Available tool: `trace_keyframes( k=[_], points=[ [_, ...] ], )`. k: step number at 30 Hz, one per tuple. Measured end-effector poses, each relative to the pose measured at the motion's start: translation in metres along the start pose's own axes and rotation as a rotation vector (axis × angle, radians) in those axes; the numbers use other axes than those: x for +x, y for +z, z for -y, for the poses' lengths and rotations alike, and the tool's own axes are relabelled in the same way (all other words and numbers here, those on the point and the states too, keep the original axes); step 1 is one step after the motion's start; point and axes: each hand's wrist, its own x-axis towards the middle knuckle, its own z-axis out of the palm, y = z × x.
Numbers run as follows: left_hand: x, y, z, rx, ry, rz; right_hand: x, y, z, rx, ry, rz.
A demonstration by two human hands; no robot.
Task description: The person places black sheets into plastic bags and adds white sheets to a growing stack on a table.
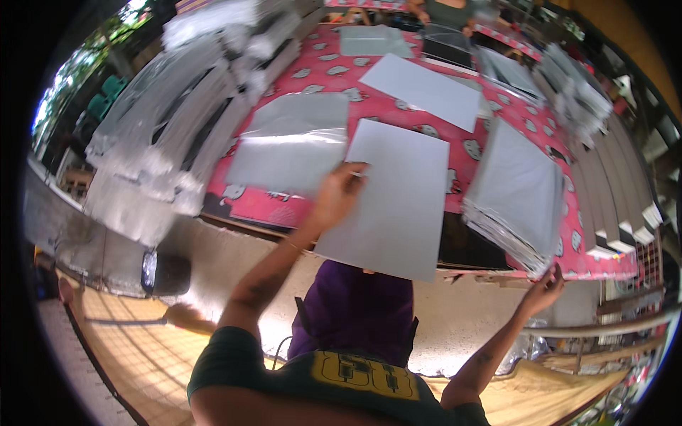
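A large white sheet [400,202] lies in front of me, its near edge overhanging the table. My left hand [343,190] is over the sheet's left edge, fingers curled together; a small pale bit shows at the fingertips, too small to name. On the right is a thick stack of clear plastic sleeves [515,188]. My right hand [544,290] is at the stack's near right corner, its fingers bent in against the sleeve edges. Left of the sheet lies a glossy translucent plastic sleeve [291,142]. Another white sheet [426,91] rests farther back.
A pink patterned cloth [323,71] covers the table. Tall plastic-wrapped stacks [170,106] stand at the left; more wrapped bundles [575,92] and long grey-brown stacks [614,177] line the right. Across the table is another person [447,14]. A broom [188,317] lies below on the left.
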Motion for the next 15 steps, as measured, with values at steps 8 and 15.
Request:
trace_keyframes(
  k=[8, 15],
  points=[
    [-0.002, -0.162, 0.088, 0.522, -0.082, 0.058, -0.070, 0.042, 0.190, 0.777, 0.109, 0.555],
    [0.009, -0.134, 0.035, -0.163, -0.296, 0.071, -0.221, 0.082, 0.349, 1.274, 0.646, 1.774]
  ],
)
